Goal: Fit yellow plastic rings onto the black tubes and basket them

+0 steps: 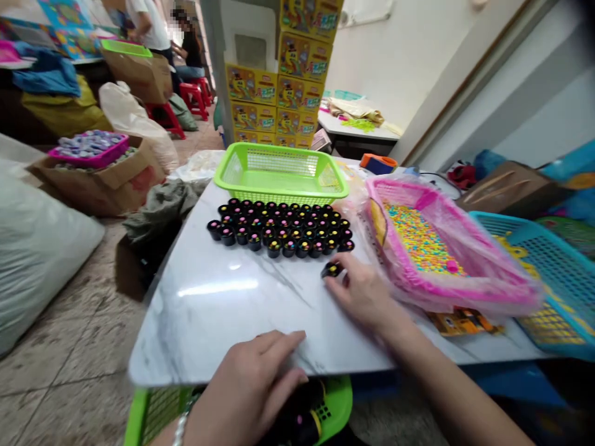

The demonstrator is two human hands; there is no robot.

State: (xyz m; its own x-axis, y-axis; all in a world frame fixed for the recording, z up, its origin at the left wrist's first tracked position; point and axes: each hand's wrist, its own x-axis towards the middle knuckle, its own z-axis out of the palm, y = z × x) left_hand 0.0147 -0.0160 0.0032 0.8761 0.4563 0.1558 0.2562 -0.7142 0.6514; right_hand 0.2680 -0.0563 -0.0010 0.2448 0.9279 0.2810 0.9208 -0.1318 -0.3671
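Note:
My right hand [365, 291] rests on the white marbled table [223, 297], its fingers pinched on one small black cup [331, 269] filled with coloured beads. That cup sits just in front of several rows of similar black cups [279, 226]. My left hand [253, 387] lies at the table's near edge, fingers curled loosely over it, above a green basket [334, 402] that hangs below the edge. I cannot make out anything in the left hand.
An empty green basket [281, 172] stands behind the cups. A pink tray [465, 279] lined with plastic holds coloured beads at right, beside a blue basket [558, 272]. Cardboard boxes, bags and yellow cartons fill the floor at left and back. People sit far back left.

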